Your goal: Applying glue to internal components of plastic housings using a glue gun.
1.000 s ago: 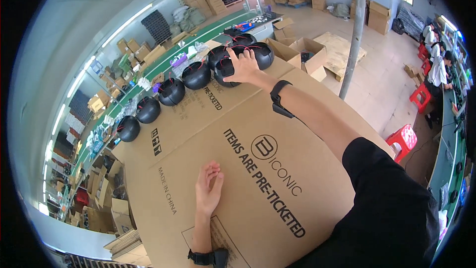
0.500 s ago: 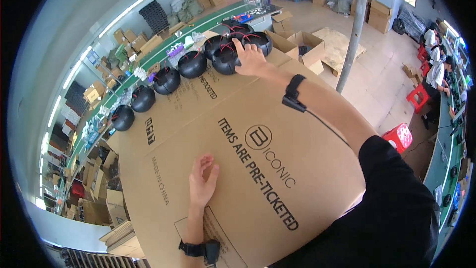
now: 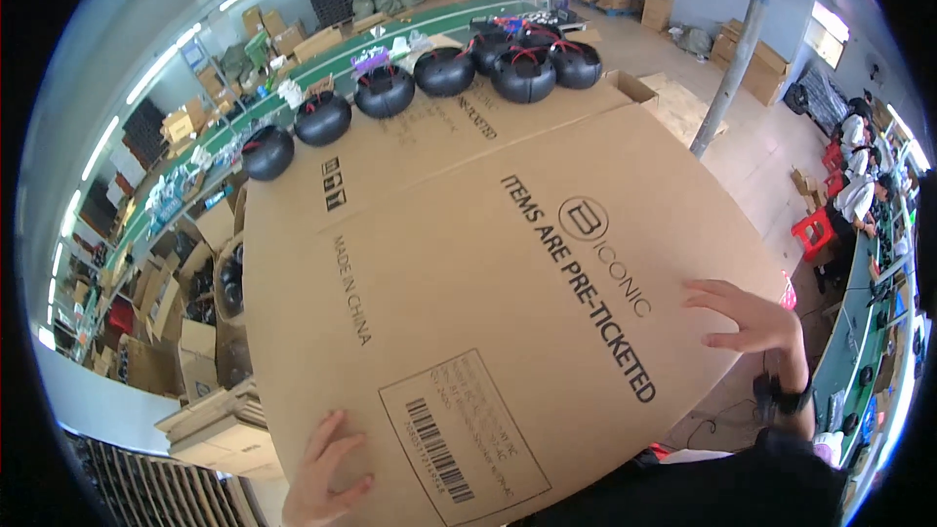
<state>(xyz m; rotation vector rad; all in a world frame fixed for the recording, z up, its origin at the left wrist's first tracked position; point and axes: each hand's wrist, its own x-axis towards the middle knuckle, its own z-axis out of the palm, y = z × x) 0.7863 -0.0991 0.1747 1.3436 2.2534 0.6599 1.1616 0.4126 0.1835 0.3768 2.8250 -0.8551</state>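
A large brown cardboard box (image 3: 439,234) with dark printing and a barcode label spreads out in front of me. My left hand (image 3: 327,476) rests at its near left part, fingers spread, holding nothing. Over the box's right side is my right hand (image 3: 750,320), its fingers apart and nothing in them; whether it touches the cardboard I cannot tell. Along the far edge of the box stand several round black bowl-like shells, among them a leftmost shell (image 3: 267,153) and a front one at the right end (image 3: 523,76). Red wires or cords show at their tops.
Behind the box runs a long green workbench (image 3: 342,36) strewn with small items. Open cartons (image 3: 156,288) are piled at the left. A grey metal pole (image 3: 734,68) rises at the right. People work at a bench on the far right, near a red stool (image 3: 812,232).
My right hand has left the black shells and drawn back to the box's right side. My left hand has moved nearer and to the left. The whole view has shifted.
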